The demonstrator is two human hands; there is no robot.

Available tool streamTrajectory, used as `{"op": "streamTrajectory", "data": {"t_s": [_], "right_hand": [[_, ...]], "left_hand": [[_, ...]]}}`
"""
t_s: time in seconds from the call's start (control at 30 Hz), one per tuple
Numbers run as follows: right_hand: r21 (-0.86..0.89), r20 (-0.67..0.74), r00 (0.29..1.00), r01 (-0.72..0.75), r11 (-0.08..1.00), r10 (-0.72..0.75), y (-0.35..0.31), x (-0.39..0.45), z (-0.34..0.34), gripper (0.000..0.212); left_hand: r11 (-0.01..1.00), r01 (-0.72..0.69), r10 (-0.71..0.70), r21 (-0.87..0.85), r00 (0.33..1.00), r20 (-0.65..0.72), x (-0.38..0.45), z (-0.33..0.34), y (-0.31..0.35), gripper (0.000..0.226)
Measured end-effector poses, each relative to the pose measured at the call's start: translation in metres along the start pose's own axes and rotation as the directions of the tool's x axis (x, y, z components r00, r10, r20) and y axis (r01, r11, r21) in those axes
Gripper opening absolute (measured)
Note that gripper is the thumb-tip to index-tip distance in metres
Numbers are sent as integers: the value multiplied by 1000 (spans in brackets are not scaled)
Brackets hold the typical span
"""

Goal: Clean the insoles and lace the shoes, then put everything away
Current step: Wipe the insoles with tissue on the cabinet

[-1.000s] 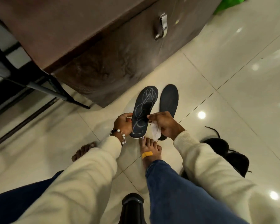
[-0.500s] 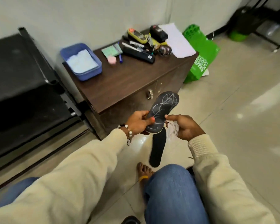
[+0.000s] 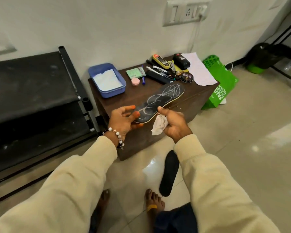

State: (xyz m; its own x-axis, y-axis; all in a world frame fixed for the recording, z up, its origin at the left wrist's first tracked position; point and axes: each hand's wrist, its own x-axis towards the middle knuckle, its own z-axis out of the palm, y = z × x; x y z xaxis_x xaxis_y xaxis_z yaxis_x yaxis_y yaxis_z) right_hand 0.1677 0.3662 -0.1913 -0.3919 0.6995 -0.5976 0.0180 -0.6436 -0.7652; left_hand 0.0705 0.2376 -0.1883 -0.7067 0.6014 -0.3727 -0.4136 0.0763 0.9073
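A black insole (image 3: 160, 102) covered in white scribbles is held up over the front of the brown cabinet (image 3: 190, 105). My left hand (image 3: 123, 119) holds its heel end, thumb under the edge and fingers loosely spread. My right hand (image 3: 173, 122) pinches the insole's side with the thumb and grips a crumpled white cloth (image 3: 160, 126) in the palm. A second, plain black insole (image 3: 169, 173) lies on the floor tiles below my right sleeve. The shoes are out of view.
On the cabinet top stand a blue tub (image 3: 107, 79) with white contents, a pink jar (image 3: 135, 81), pens, brushes, a polish tin (image 3: 186, 76) and a paper sheet (image 3: 199, 71). A black rack (image 3: 34, 98) is on the left, a green bag (image 3: 220, 84) on the right. My bare feet rest on the floor.
The scribbled insole has been lifted from beside the other insole on the floor up to cabinet-top height. My view has tilted up from the floor to the cabinet and wall.
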Motion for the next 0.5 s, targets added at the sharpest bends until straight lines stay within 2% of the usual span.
{"op": "streamTrajectory", "data": {"t_s": [0.1, 0.17, 0.23, 0.33, 0.43, 0.5], "right_hand": [[11, -22, 1000, -20, 1000, 20, 15, 17, 19, 14], [-6, -31, 999, -17, 1000, 17, 22, 27, 31, 15], [-50, -35, 999, -5, 999, 3, 25, 36, 42, 15], [-106, 5, 1000, 10, 994, -10, 26, 41, 52, 14], [-132, 27, 999, -18, 991, 22, 21, 41, 54, 14], [-124, 27, 999, -28, 992, 32, 14, 37, 53, 24]], "left_hand": [[943, -86, 82, 322, 996, 26, 26, -15, 0, 60], [807, -138, 104, 575, 990, 91, 39, -26, 1, 82], [650, -192, 123, 736, 981, 148, 47, -34, 0, 93], [439, -261, 227, 860, 958, 175, 54, -40, -2, 83], [402, -217, 239, 890, 963, 126, 64, -48, -9, 84], [388, -176, 208, 905, 973, 100, 69, -53, -15, 91]]}}
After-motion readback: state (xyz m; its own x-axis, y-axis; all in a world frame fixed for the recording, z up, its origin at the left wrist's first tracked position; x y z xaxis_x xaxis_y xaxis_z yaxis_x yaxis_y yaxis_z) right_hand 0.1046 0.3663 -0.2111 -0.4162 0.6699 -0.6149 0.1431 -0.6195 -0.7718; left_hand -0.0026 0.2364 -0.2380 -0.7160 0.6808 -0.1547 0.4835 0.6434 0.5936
